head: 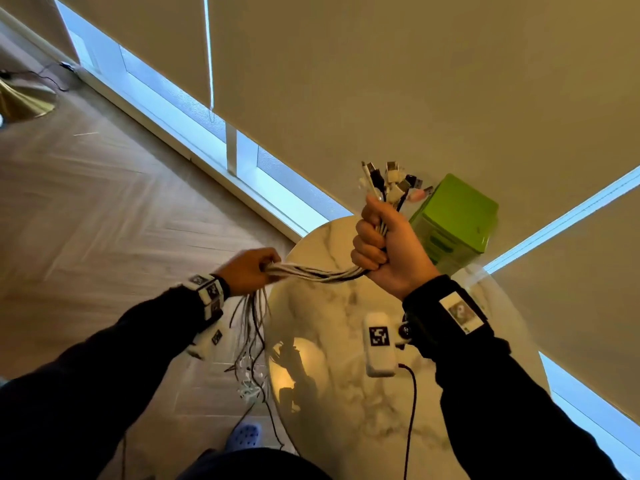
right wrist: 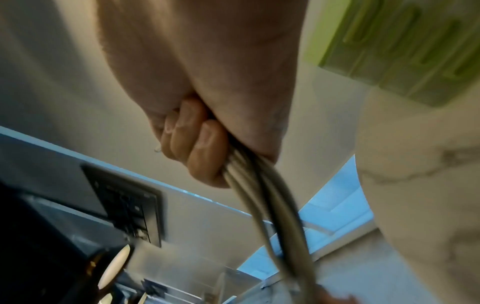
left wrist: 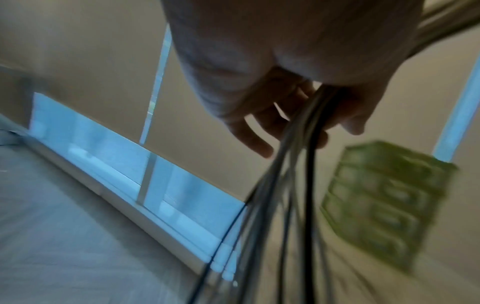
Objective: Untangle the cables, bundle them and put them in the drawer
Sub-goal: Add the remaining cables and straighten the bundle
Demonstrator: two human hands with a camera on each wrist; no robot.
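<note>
So my right hand [head: 388,251] was up over the round white marble table [head: 346,393], fist clenched tight around the bundle of white, grey and black charging cables [head: 322,271], with all the plug ends [head: 391,181] poking out the top of the fist. My left hand [head: 251,270] was off to the left, past the table edge, fingers curled around the same cables further down. The stretch between my hands ran roughly level, and the loose ends [head: 251,337] dangled from the left hand toward the pale herringbone wood floor [head: 86,209].

The head view was the only one showing the plugs and both hands at once. The left wrist view was blurry, but it showed the fingers [left wrist: 255,131] wrapped loosely with the strands [left wrist: 298,164] running through them, plus the front of the green plastic mini drawer unit [left wrist: 384,205] and its stacked drawers. The right wrist view showed my fingertips [right wrist: 205,152] pressed hard into the cables [right wrist: 265,195]. The drawer unit sat on the table's far right side [head: 457,220].
</note>
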